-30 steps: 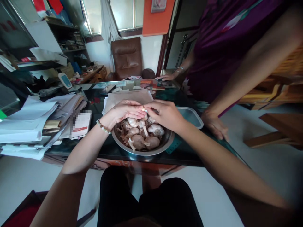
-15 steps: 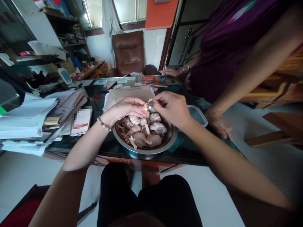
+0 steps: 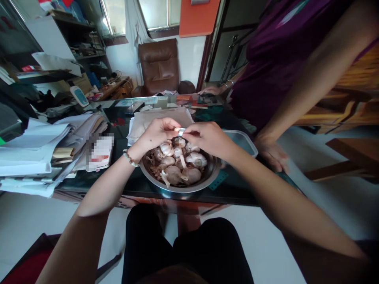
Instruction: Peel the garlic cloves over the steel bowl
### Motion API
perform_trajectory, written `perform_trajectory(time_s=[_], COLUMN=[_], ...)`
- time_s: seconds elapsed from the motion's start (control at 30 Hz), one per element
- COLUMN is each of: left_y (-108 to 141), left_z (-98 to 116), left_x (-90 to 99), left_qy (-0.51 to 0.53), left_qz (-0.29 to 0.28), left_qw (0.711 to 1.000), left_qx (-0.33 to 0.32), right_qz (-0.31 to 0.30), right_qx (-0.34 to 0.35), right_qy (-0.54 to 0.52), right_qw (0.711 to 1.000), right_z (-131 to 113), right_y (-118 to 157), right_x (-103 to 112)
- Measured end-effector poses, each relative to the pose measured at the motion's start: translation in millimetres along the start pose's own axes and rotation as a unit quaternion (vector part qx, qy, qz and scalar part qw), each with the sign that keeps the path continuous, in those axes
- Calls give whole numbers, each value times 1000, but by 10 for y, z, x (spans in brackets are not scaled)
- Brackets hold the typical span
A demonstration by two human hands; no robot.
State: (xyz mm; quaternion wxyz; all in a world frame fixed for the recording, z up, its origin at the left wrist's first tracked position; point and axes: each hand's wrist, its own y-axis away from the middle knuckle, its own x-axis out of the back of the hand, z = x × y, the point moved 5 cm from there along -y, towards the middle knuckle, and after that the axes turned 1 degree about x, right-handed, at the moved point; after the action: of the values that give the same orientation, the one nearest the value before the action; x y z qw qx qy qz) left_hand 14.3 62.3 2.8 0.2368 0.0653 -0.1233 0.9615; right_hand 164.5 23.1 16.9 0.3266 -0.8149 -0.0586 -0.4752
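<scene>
Head view: left hand (image 3: 155,132) and right hand (image 3: 209,139) meet over a steel bowl (image 3: 174,190) on the glass worktop (image 3: 232,193). Right fingers (image 3: 192,132) pinched nearly shut on a small pale garlic clove (image 3: 180,131), just above the bowl; left fingers (image 3: 171,127) curled right beside it, can't tell if they grip. Bowl holds garlic bulbs (image 3: 196,159) and loose papery skins (image 3: 153,165): some skin is off, most bulbs look largely intact, no separate pile of bare cloves in view. Plastic tub (image 3: 244,142) sits just past the bowl, contents unclear. Co-worker's hand (image 3: 274,156) rests at the worktop edge
</scene>
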Motion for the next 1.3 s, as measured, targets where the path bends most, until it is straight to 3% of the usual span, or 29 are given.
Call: perform_trajectory(time_s=[0.13, 0.27, 0.4, 0.5, 0.7, 0.8, 0.97, 1.1, 1.3], left_y=[43, 95, 125, 133, 112, 68, -10, -34, -34], left_z=[28, 57, 90, 99, 134, 93, -33, -92, -79], left_x=[-50, -61, -87, -106, -121, -72, 33, 75, 50], left_qy=[-108, -231, -279, -249, -62, 21, 104, 91, 21], left_qz=[-20, 2, 4, -1, -8, 3, -5, -16, -26], left_qw=[992, 970, 957, 964, 996, 1000, 994, 995, 999], left_qx=[-54, -72, -83, -87, -64, -12, 35, 45, 28], right_qz=[36, 48, 67, 84, 108, 63, -72, -131, -166], right_qx=[-1, 1, 9, 5, -59, -67, -44, -23, 20], right_qy=[-43, -48, -45, -54, -136, -115, 26, 72, 91], right_qw=[998, 998, 997, 995, 983, 989, 996, 989, 982], right_z=[-36, -31, -24, -16, 125, 126, 16, -7, 29], right_y=[6, 14, 28, 29, -7, -19, 1, 14, 34], right_x=[34, 5, -12, -3, 19, -9, -107, -151, -135])
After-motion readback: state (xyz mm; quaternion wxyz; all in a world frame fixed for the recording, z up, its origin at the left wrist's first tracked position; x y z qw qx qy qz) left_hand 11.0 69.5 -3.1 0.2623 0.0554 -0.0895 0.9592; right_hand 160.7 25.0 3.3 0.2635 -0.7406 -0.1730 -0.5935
